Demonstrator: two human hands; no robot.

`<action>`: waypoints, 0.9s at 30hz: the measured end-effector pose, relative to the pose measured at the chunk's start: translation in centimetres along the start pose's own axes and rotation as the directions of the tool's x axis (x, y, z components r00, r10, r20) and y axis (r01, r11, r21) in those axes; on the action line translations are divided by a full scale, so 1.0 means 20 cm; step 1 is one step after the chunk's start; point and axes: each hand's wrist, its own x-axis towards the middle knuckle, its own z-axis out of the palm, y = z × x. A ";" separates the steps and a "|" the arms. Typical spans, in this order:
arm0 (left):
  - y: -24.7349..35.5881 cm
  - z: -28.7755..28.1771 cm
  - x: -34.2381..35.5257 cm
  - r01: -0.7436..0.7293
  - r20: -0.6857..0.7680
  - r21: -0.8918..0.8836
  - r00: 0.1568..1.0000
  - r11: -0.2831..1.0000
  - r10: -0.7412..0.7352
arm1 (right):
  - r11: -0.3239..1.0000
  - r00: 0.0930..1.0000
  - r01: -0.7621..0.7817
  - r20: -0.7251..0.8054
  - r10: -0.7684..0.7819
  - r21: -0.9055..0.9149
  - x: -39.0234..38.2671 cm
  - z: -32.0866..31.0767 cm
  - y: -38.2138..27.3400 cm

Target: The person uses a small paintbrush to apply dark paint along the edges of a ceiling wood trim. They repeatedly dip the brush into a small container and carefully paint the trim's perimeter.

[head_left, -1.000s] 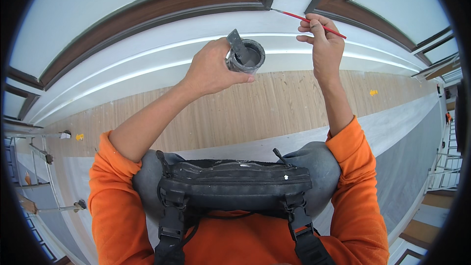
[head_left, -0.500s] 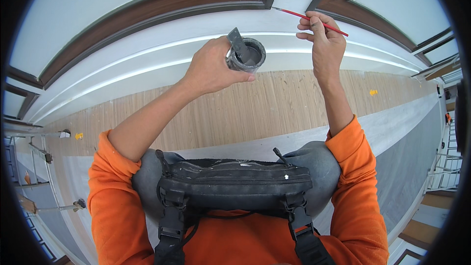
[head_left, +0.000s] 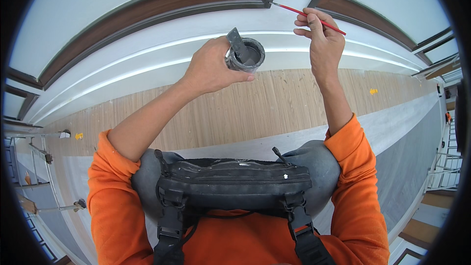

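Observation:
My left hand [head_left: 212,66] is closed round a small paint pot [head_left: 253,64] with dark grey paint inside and smears on its rim. A flat grey scraper-like blade [head_left: 236,41] stands tilted in the pot, its upper end above the rim. Between the thumb and fingers of my right hand [head_left: 323,34] is a thin paintbrush [head_left: 314,17] with a red handle. Its tip is at the lower right corner of a dark brown frame [head_left: 196,7] with grey edging; whether it touches the edging is hard to tell.
A second brown frame [head_left: 382,22] stands to the right, beyond a white strip of wall. Below runs white stepped skirting [head_left: 162,61], then wood-look floor [head_left: 235,103] with yellow marks. A black bag [head_left: 235,186] lies across my lap. Metal stands [head_left: 46,157] are at far left.
My right hand has moved slightly up and left with the paintbrush, bringing its tip onto or against the frame's corner edging. The left hand and paint pot have hardly moved.

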 end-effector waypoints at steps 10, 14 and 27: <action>0.00 0.01 0.01 -0.008 0.006 -0.010 1.000 1.000 0.008 | 0.996 0.999 -0.043 0.004 0.044 -0.080 0.01 -0.01 0.01; -0.01 0.01 0.01 -0.002 0.003 -0.010 1.000 1.000 0.002 | 0.998 0.999 -0.023 0.033 0.025 -0.054 0.00 0.01 0.00; -0.02 0.01 0.00 -0.009 -0.007 0.013 1.000 1.000 0.009 | 0.962 0.993 0.109 0.065 -0.096 -0.249 -0.02 0.01 -0.02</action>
